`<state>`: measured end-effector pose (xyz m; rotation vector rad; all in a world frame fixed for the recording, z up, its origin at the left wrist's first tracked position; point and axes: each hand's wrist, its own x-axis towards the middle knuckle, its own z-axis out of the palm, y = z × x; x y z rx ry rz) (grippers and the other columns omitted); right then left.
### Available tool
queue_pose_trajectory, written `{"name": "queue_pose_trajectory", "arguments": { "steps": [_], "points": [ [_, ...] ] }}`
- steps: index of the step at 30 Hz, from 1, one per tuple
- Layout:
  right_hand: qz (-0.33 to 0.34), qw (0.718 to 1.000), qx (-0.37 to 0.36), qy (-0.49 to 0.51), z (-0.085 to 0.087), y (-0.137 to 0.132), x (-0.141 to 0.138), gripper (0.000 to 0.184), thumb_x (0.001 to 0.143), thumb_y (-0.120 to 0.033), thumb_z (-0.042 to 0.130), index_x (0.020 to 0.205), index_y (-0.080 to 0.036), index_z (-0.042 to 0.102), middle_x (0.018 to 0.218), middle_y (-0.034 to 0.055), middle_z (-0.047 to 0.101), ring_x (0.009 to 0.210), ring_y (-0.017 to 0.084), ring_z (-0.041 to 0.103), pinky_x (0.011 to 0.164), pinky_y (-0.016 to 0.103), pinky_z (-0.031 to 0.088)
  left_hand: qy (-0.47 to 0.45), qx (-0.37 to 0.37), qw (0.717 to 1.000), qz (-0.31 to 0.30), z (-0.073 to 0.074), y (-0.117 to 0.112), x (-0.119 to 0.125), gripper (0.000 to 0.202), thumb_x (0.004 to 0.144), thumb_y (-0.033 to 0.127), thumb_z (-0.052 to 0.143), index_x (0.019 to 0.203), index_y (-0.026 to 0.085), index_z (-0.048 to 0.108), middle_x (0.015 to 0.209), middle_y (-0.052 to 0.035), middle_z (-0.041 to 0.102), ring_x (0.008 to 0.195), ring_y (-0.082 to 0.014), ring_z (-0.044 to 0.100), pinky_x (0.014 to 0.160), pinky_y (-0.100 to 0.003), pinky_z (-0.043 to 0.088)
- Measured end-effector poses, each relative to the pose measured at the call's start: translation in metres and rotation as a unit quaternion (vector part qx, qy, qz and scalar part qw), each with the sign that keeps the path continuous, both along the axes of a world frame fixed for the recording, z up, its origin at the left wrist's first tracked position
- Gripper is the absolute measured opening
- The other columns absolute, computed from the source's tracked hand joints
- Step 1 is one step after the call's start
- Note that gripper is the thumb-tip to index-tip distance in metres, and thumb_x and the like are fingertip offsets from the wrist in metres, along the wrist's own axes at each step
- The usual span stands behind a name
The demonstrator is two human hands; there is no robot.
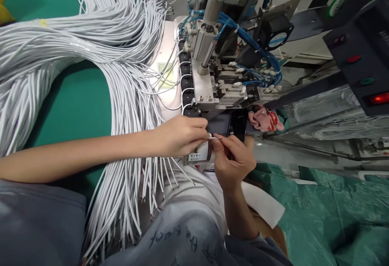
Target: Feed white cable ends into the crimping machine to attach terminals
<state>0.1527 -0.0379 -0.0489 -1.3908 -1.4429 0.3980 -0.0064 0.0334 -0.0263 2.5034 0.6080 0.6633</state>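
Just below the machine (202,49), a thin white wire (215,138) spans the small gap between the person's two hands. The left hand (187,136) has its fingertips drawn together on one end; the right hand (234,158) pinches the other between thumb and forefinger, the remaining fingers curled. Along the machine's side, a row of black holders (186,84) takes in looping white cables, which cross a yellow note (165,76). A thick heap of cables (60,41) covers much of the green table (88,91), many ends hanging toward the lap. Behind the right hand lies a black phone (238,123), near a pink cloth (263,119). Farther right are clear plastic bags (328,106), their contents too indistinct to tell.
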Motion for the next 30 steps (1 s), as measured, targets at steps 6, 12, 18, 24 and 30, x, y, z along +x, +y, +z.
{"name": "queue_pose_trajectory", "arguments": {
  "steps": [6, 12, 18, 24, 30],
  "points": [
    [0.09, 0.991, -0.065, -0.071, 0.011, 0.013, 0.012, 0.016, 0.08, -0.016, 0.06, 0.065, -0.015, 0.065, 0.05, -0.0061, 0.032, 0.045, 0.007, 0.03, 0.044, 0.025, 0.024, 0.101, 0.13, 0.986, 0.006, -0.001, 0.007, -0.002, 0.029, 0.091, 0.015, 0.039, 0.078, 0.012, 0.065, 0.069, -0.0026, 0.053, 0.054, -0.0088, 0.046, 0.048, -0.023, 0.036],
    [-0.014, 0.997, -0.038, 0.07, 0.0, 0.017, -0.004, 0.018, 0.081, -0.024, 0.06, 0.067, -0.016, 0.067, 0.051, -0.0047, 0.035, 0.047, 0.008, 0.032, 0.044, 0.025, 0.024, -0.052, -0.088, 0.995, 0.011, -0.005, 0.007, 0.001, 0.02, 0.089, 0.02, 0.051, 0.084, 0.014, 0.069, 0.065, 0.0003, 0.054, 0.061, -0.0074, 0.052, 0.057, -0.018, 0.042],
    [0.076, 0.977, -0.172, 0.101, -0.03, 0.039, 0.016, 0.021, 0.084, -0.029, 0.054, 0.07, -0.017, 0.064, 0.063, -0.0006, 0.05, 0.06, 0.011, 0.044, 0.054, 0.025, 0.033, 0.168, 0.018, 0.985, 0.045, -0.014, 0.017, -0.002, 0.025, 0.088, 0.012, 0.04, 0.082, 0.009, 0.064, 0.084, -0.008, 0.056, 0.054, -0.0088, 0.05, 0.049, -0.024, 0.04],
    [0.144, 0.931, -0.266, 0.204, -0.053, 0.058, 0.021, 0.026, 0.087, -0.036, 0.048, 0.068, -0.019, 0.049, 0.058, -0.0047, 0.041, 0.052, 0.009, 0.035, 0.049, 0.023, 0.029, 0.256, 0.039, 0.964, 0.053, -0.019, 0.022, -0.001, 0.019, 0.08, 0.007, 0.044, 0.086, 0.009, 0.063, 0.088, -0.0101, 0.057, 0.055, -0.0111, 0.054, 0.052, -0.025, 0.044],
    [0.164, 0.922, -0.252, 0.245, -0.055, 0.061, 0.016, 0.027, 0.086, -0.039, 0.052, 0.068, -0.02, 0.045, 0.052, -0.0078, 0.032, 0.047, 0.008, 0.027, 0.046, 0.023, 0.022, 0.244, 0.067, 0.966, 0.057, -0.023, 0.021, -0.001, 0.032, 0.083, 0.008, 0.042, 0.111, 0.009, 0.059, 0.089, -0.0088, 0.058, 0.061, -0.0126, 0.059, 0.055, -0.025, 0.047]
  ]
}}
